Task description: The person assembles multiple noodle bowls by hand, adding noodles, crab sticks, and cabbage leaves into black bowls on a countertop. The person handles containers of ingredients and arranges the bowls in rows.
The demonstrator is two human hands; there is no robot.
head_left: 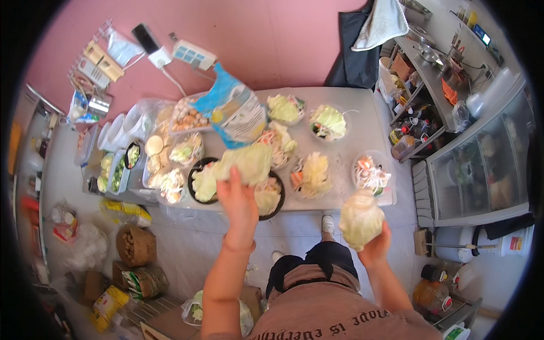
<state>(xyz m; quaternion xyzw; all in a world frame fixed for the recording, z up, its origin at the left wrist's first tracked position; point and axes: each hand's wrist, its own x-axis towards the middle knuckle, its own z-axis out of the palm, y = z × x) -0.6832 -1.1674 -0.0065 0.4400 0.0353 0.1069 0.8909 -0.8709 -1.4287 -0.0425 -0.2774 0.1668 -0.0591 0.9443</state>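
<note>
My left hand (237, 195) is closed on a pale green cabbage leaf (249, 160), held above the near side of the table. The leaf partly covers two round black-rimmed containers, the left one with leaves (204, 184) and the right one with more cabbage pieces (266, 198). In my right hand (377, 247) is a cabbage head (361, 220), lifted in front of the table's near right corner. Just beyond it stands a clear bowl of mixed vegetables (371, 174). Another bowl, with yellowish leaves on top (314, 175), is between my hands.
On the long table (351, 150) are several more vegetable bowls, a blue-and-white bag (238, 107), a tray of mushrooms (190, 116) and white tubs (119, 131). At right stand a glass-door fridge (476, 158) and shelving. A carton (136, 245) and bags crowd the left floor.
</note>
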